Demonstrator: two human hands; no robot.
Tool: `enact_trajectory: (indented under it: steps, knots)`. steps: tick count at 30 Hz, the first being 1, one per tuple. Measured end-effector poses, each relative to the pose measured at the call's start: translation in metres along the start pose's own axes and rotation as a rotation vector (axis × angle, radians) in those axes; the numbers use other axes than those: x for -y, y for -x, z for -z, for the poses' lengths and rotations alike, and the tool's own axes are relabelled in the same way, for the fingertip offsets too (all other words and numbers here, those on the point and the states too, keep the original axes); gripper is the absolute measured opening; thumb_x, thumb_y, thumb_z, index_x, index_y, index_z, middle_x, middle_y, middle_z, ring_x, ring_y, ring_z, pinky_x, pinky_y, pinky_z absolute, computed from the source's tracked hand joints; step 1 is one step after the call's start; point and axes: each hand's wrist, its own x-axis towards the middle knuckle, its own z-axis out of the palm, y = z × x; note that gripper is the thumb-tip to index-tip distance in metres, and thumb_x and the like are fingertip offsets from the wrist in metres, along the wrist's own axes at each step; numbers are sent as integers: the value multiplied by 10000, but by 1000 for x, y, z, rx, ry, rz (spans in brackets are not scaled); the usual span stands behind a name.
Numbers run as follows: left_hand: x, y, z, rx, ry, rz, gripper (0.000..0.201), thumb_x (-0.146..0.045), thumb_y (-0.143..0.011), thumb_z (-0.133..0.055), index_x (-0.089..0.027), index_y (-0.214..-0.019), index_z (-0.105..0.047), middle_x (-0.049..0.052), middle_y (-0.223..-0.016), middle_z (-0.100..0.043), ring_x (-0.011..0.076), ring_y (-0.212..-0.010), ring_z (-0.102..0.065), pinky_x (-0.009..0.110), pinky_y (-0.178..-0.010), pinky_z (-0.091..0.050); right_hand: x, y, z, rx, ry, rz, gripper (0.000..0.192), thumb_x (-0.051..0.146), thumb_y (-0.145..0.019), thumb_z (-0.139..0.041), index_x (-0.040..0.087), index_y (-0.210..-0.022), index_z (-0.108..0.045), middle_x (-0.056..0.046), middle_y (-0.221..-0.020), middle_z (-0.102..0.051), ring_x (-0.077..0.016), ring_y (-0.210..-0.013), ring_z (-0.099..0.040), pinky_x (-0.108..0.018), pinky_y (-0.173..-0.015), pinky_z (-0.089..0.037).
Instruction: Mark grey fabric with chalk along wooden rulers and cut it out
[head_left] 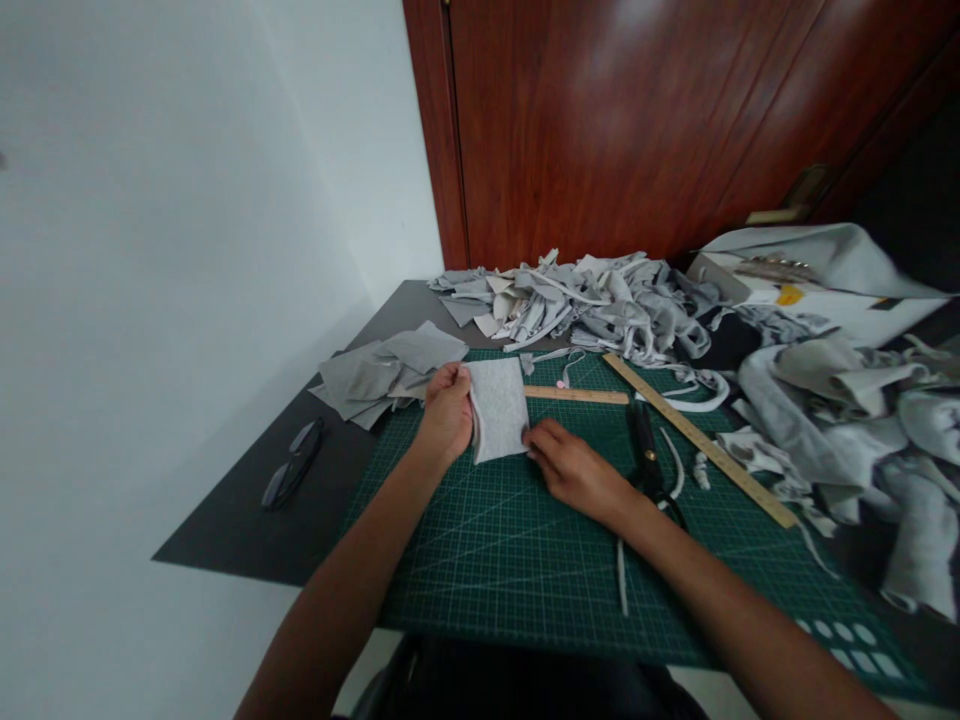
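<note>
On the cutting mat [480, 560], open room lies near; left hand [446, 412] fingers clasp the fabric stack [496, 408] edge, right hand [574, 470] fingers flat beside it.

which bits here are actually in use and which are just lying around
In use:
- left hand gripping the edge of the grey fabric stack
- right hand with fingertips on the stack's lower right corner
- cutting mat under it

Lying about:
- glasses
- scissors
- long ruler
- short ruler
- cut squares
- scrap heap
</note>
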Motion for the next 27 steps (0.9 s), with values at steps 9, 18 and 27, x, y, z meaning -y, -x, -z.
enact_trajectory:
  steps: [9,18,27]
  knots:
    - [-1,32,-3,288,-543,-539,210,-26,-859,-694,-224,-808,-740,9,-855,-694,173,-872,-636,241,-883,-476,4,-11,15,-508,-564,-223,427,491,-820,-789,280,-1108,-555,-28,-1026,-656,-228,-964,-660,-383,-906,-553]
    - [-3,37,-3,369,-598,-510,173,-74,-844,-726,-237,-785,-742,19,-845,-702,193,-855,-640,272,-869,-495,-2,-9,31,-335,-474,-8,291,419,-844,-807,280,-1046,-649,-91,-1193,-686,-286,-1182,-650,-494,-1075,-502]
    - [4,38,2,427,-655,-412,184,-69,-828,-734,-250,-804,-757,35,-891,-724,210,-913,-667,302,-930,-512,-7,-6,55,-271,-324,15,173,401,-946,-686,274,-1030,-766,-97,-1257,-725,-293,-1210,-669,-493,-1085,-491]
